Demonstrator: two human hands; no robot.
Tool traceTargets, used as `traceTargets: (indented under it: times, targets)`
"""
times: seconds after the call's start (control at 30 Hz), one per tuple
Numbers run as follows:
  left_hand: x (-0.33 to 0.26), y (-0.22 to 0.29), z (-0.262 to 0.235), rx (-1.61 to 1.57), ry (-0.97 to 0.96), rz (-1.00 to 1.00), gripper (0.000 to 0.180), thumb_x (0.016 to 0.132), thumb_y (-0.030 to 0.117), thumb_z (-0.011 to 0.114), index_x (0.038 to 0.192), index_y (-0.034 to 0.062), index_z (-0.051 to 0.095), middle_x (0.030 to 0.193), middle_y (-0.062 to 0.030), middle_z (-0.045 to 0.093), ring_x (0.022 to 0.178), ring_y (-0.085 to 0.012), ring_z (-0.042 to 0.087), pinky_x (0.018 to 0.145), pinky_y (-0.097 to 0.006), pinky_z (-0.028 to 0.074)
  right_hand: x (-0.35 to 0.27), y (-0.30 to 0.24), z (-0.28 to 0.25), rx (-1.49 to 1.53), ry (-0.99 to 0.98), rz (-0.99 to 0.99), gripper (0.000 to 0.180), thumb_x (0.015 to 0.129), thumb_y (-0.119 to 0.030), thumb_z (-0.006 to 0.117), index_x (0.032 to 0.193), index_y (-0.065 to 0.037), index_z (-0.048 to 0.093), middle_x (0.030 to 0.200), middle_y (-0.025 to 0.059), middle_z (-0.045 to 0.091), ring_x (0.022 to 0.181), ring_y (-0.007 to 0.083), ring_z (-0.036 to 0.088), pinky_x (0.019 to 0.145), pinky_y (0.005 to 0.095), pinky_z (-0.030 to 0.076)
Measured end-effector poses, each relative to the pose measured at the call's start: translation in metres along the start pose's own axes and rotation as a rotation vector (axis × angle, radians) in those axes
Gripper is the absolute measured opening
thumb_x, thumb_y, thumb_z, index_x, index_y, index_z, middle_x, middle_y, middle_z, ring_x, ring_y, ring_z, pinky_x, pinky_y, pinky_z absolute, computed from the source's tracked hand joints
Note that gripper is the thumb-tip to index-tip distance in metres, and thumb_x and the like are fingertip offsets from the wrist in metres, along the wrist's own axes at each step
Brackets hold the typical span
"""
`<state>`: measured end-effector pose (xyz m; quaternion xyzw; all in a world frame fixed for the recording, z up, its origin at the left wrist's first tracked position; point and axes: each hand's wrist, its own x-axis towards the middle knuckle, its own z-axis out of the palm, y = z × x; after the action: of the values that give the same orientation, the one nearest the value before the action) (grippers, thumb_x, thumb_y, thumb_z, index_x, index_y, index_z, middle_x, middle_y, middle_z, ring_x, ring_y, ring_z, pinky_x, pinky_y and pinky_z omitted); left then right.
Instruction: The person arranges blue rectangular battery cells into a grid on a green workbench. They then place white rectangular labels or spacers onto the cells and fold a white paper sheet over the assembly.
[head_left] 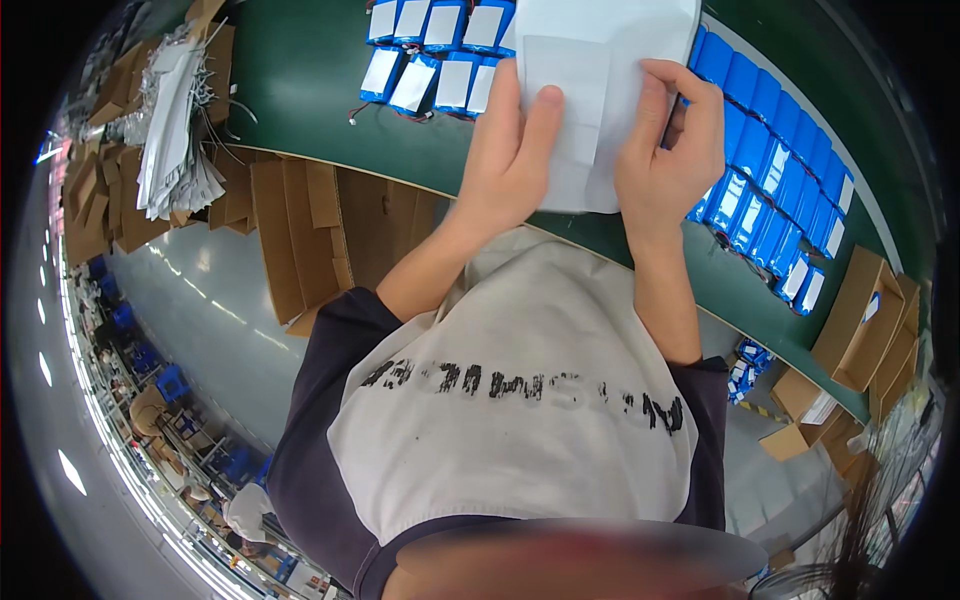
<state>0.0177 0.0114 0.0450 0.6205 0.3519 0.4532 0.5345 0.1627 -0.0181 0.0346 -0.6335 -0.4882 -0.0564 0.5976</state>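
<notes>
Between my hands is a white sheet (pixel 612 25) over the green table, with a smaller pale rectangular piece (pixel 566 75) lying on it. My left hand (pixel 513 150) grips the sheet's left side, its thumb on top and the other fingers mostly hidden beneath. At the right edge my right hand (pixel 672 155) is closed, thumb and bent forefinger pinching the sheet. Blue shrink-wrapped battery packs (pixel 425 85) with white labels and thin leads lie beyond my left hand. More blue battery packs (pixel 765 170) stand in tight rows beside my right hand, a few labelled white.
The green table (pixel 290 90) runs across in front of me. White strips (pixel 175 140) and wires are heaped at the far left, by cardboard boxes (pixel 300 225). An open carton (pixel 855 315) sits at the table's right end. Blue packs (pixel 748 370) lie lower down at right.
</notes>
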Motion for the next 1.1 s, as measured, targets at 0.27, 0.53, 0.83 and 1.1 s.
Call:
traceTargets:
  times: [0.27, 0.53, 0.83, 1.1]
  targets:
    - [0.005, -0.004, 0.008, -0.534, -0.004, -0.108, 0.034, 0.117, 0.023, 0.046, 0.138, -0.0020, 0.055, 0.111, -0.0030, 0.072, 0.092, -0.0061, 0.062, 0.082, -0.021, 0.049, -0.012, -0.015, 0.009, 0.400, -0.060, 0.312, 0.017, 0.104, -0.004, 0.067, 0.120, -0.001, 0.067, 0.110, 0.0099, 0.068, 0.078, 0.0100, 0.063, 0.065, 0.0208, 0.049]
    - [0.027, -0.033, -0.026, 0.024, 0.182, 0.204, 0.023, 0.117, 0.024, 0.048, 0.108, 0.0033, 0.053, 0.089, -0.0002, 0.064, 0.076, -0.0006, 0.055, 0.065, -0.020, 0.044, -0.017, -0.043, -0.026, 0.491, -0.411, 0.367, 0.042, 0.094, -0.005, 0.076, 0.133, -0.002, 0.063, 0.114, 0.0122, 0.062, 0.096, 0.0198, 0.062, 0.080, 0.0297, 0.051]
    - [0.027, -0.041, -0.027, 0.117, 0.201, 0.180, 0.033, 0.118, 0.033, 0.042, 0.121, 0.0030, 0.057, 0.095, -0.0016, 0.069, 0.081, -0.0057, 0.060, 0.072, -0.025, 0.050, -0.014, -0.033, -0.015, 0.650, -0.537, 0.595, 0.029, 0.104, -0.004, 0.068, 0.132, 0.000, 0.061, 0.103, 0.0045, 0.066, 0.084, 0.0075, 0.063, 0.070, 0.0218, 0.050]
    - [0.015, -0.021, -0.020, -0.616, 0.047, -0.378, 0.045, 0.115, 0.045, 0.049, 0.129, 0.0046, 0.061, 0.107, 0.0001, 0.069, 0.091, -0.0053, 0.062, 0.077, -0.025, 0.053, -0.028, -0.030, 0.007, 0.454, -0.315, 0.351, 0.022, 0.092, 0.002, 0.079, 0.111, -0.005, 0.070, 0.086, 0.0000, 0.053, 0.067, 0.0048, 0.047, 0.053, 0.0219, 0.037]
